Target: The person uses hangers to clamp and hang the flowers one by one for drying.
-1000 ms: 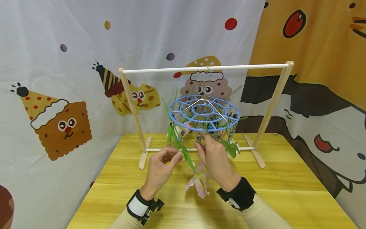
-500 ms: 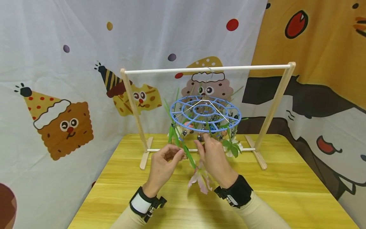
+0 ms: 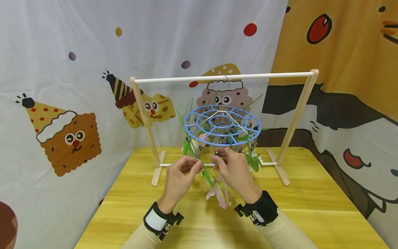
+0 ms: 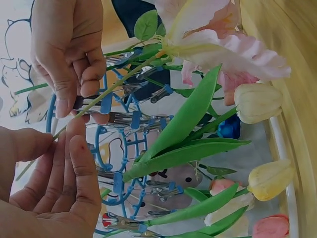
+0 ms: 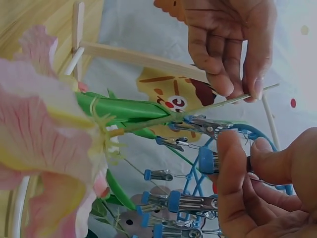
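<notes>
My left hand [image 3: 180, 178] pinches the thin stem [image 4: 116, 87] of a pink lily [image 3: 220, 193] between thumb and fingers. The bloom points down towards the table in the head view and fills the left of the right wrist view. My right hand [image 3: 234, 171] pinches a metal clip [image 5: 208, 161] with a blue tip, between thumb and forefinger. This clip hangs under a round blue drying rack [image 3: 222, 143]. In the left wrist view the lily stem passes close by the clip; whether it lies between the clip's jaws I cannot tell.
A wooden stand [image 3: 143, 121] with a white top bar [image 3: 180, 79] carries the rack by a hook. Other clips [image 5: 193, 202] hang around it, several with flowers, such as a white tulip [image 4: 257, 102] and a yellow tulip [image 4: 270, 179]. Below lies a wooden table [image 3: 130, 204].
My right hand has drawn slightly lower, and the clip at its fingertips shows more plainly below the rack. The lily has risen slightly and shifted right; my left hand keeps its pinch on the stem.
</notes>
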Action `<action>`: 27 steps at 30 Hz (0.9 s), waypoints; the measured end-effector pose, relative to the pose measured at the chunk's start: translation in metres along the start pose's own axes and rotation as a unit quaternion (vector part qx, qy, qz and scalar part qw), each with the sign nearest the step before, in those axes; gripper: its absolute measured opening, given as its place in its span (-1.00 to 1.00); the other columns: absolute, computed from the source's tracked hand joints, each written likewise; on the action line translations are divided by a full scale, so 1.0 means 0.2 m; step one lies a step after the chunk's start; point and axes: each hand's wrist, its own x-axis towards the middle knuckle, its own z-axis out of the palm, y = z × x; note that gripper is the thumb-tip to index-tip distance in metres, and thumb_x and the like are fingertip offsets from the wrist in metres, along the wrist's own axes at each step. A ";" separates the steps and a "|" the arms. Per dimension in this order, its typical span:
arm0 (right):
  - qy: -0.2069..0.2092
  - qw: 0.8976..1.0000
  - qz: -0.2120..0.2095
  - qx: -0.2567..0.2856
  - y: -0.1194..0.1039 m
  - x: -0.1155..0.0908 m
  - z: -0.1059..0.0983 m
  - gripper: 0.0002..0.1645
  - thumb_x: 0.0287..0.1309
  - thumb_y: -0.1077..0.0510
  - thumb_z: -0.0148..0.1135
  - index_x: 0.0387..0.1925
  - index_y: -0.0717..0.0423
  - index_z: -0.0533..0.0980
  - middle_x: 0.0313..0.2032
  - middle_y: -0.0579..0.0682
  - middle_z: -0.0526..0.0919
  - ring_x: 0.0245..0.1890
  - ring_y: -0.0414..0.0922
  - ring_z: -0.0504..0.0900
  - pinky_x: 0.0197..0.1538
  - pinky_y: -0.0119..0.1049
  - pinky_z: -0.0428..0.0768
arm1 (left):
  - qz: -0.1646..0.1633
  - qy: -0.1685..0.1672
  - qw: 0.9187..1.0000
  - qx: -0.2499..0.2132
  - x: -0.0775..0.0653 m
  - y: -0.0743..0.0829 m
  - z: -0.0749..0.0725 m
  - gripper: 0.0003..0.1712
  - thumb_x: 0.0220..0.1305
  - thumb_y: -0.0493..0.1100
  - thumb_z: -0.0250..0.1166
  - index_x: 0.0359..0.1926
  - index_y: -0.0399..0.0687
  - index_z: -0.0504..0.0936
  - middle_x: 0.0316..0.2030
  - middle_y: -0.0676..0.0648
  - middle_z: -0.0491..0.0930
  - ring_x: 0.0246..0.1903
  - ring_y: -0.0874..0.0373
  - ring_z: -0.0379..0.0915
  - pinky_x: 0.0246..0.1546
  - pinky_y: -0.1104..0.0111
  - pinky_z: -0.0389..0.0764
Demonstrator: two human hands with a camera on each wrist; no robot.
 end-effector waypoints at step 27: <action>0.011 0.996 0.057 0.062 0.04 0.00 -0.08 -0.89 0.61 0.38 0.40 -0.05 0.26 0.81 -0.27 0.12 0.96 -0.51 0.00 0.86 -0.46 -0.33 0.72 | 0.015 -0.002 1.000 -0.007 0.06 0.01 0.07 -0.93 0.66 -0.23 0.50 -0.02 -0.15 0.84 -0.20 -0.18 0.93 -0.26 -0.21 0.93 -0.21 0.34 0.92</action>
